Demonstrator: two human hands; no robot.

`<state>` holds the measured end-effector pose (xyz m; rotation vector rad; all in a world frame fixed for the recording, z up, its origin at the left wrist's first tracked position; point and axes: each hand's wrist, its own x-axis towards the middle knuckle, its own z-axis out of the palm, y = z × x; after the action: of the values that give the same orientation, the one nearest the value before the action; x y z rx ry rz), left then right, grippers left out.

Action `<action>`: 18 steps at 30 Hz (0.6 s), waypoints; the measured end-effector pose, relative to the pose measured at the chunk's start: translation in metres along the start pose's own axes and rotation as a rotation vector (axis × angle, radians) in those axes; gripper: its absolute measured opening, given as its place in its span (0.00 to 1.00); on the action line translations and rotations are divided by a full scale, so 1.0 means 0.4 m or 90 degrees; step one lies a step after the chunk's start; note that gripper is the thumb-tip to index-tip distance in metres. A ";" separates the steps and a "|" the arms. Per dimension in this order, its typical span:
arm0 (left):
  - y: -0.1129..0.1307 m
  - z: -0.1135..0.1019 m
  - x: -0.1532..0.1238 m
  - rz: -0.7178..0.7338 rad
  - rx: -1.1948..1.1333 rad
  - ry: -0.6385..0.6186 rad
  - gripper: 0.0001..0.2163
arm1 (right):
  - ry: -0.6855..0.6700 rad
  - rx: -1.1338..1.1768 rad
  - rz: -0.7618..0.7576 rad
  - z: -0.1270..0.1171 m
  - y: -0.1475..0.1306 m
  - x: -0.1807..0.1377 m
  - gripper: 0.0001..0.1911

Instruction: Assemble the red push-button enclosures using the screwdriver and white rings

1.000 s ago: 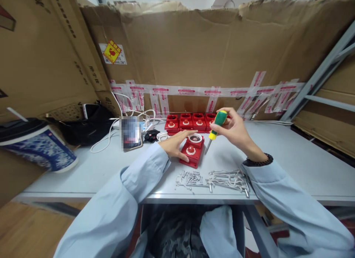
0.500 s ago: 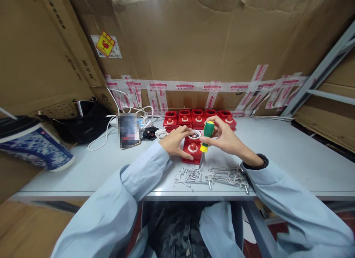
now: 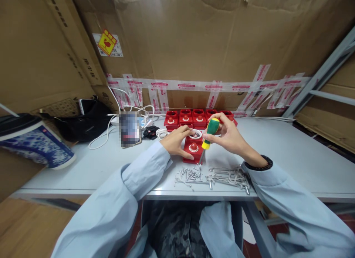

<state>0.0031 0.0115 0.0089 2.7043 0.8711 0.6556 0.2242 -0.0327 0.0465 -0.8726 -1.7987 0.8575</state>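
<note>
Screwdriver (image 3: 213, 127) pointed down at the near right corner of a red box (image 3: 187, 154)

The red box rests on the grey table (image 3: 291, 154), in front of the seated person; its upper face bears a red dome (image 3: 193, 146) and, farther back, a white ring (image 3: 201, 133). The left hand (image 3: 176, 142) clasps the box from the left, fingers at the ring and thumb across the near part. The right hand (image 3: 227, 136) grasps the screwdriver by its green and yellow handle, thumb against fingers; the shaft slants down and to the left. Whether the tip touches a screw is too small to tell. Just nearer the table's edge lie loose screws (image 3: 192, 175), and to their right a heap of metal rods with pale cord (image 3: 229, 178). Behind, a row of similar red boxes (image 3: 185, 119) stands before a cardboard wall (image 3: 188, 39). At left are a phone (image 3: 130, 130), blurred by pixels, a black bag (image 3: 88, 124) and a blue-and-white cup (image 3: 41, 143).
</note>
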 end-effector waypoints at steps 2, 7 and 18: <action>0.001 0.000 0.000 0.001 -0.004 0.000 0.41 | -0.004 0.024 0.009 -0.003 -0.003 0.000 0.27; 0.002 -0.001 0.000 -0.013 -0.020 -0.002 0.40 | -0.023 0.009 0.015 0.004 0.002 -0.001 0.27; 0.005 -0.002 0.001 -0.008 0.002 -0.010 0.40 | -0.007 0.045 0.022 0.008 0.001 0.000 0.27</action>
<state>0.0037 0.0103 0.0104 2.7001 0.8861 0.6304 0.2214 -0.0329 0.0451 -0.8582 -1.7561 0.9440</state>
